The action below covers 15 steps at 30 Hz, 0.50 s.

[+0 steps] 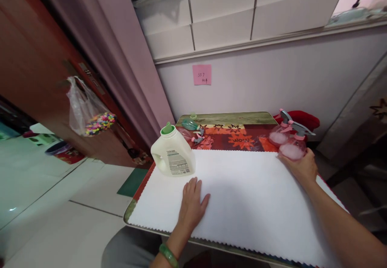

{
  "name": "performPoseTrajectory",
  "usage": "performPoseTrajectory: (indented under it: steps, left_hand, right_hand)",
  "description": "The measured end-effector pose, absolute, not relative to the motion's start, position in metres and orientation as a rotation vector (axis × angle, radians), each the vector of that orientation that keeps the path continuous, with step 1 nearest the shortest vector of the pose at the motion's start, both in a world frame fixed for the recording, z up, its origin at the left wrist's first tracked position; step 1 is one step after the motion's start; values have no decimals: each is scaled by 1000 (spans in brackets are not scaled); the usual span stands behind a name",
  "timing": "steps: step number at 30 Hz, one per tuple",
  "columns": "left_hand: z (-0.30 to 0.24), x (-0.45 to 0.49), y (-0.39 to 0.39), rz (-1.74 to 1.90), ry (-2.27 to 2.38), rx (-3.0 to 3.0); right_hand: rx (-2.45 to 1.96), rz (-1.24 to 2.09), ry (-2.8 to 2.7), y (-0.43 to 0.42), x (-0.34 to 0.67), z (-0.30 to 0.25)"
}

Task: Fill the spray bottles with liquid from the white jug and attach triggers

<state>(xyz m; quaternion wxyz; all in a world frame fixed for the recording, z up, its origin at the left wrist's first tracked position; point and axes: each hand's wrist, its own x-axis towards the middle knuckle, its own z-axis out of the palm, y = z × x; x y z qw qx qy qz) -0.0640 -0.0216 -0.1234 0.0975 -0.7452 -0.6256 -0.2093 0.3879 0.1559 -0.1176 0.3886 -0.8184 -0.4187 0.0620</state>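
My left hand [192, 205] lies flat on the white mat [236, 195], its fingers spread and holding nothing. Just beyond its fingertips stands a cream detergent jug [175, 155] with an open neck and a green pour spout. At the right edge of the table my right hand [302, 167] is wrapped round the base of a pink spray bottle [292, 150] with a grey trigger head and whitish contents. A second pink spray bottle [276, 137] stands close behind it. Behind the jug, a green bottle [190, 124] and a pink bottle [185, 134] with trigger heads lie on their sides.
A patterned red cloth [223, 137] shows at the table's far end, where a green cap [193, 116] sits. Past the right corner is a red object [305, 118]. A bag of colourful beads [99, 122] hangs on the door at left.
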Motion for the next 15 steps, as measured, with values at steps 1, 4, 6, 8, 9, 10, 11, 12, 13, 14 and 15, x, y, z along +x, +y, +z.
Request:
performPoseTrajectory:
  steps: [1, 4, 6, 8, 9, 10, 11, 12, 13, 14, 15]
  left_hand:
    - [-123, -64, -22, -617, -1845, -2207]
    - [-123, -65, -22, -616, -1825, -2201]
    - [-123, -66, -22, -616, -1813, -2194]
    - [-124, -67, -23, -610, -1807, -2191]
    - [-124, -67, -23, -606, -1804, -2193]
    - [-125, -67, -23, -602, -1802, -2195]
    - [-125, -68, -23, -601, -1801, -2198]
    - [-125, -68, -24, -605, -1801, -2201]
    - [-126, -68, -24, -612, -1804, -2203]
    - [-126, -68, -24, -619, -1805, -2205]
    - [-126, -69, -24, -625, -1806, -2207]
  right_hand:
    - [-2072, 194, -1069, 156, 388, -117]
    - [-2076, 235, -1042, 156, 388, -116]
    - [-2074, 235, -1030, 156, 388, -115]
    - [-2066, 229, -1037, 156, 387, -115]
    - [-2065, 229, -1042, 156, 386, -115]
    - [-2067, 230, -1047, 156, 386, -115]
    - [-2074, 233, -1047, 156, 385, -115]
    - [-2084, 237, -1044, 156, 384, -114]
    - [-2091, 238, -1043, 156, 384, -114]
    - [-2093, 222, -1038, 156, 383, -113]
    - [-2094, 199, -1037, 155, 382, -112]
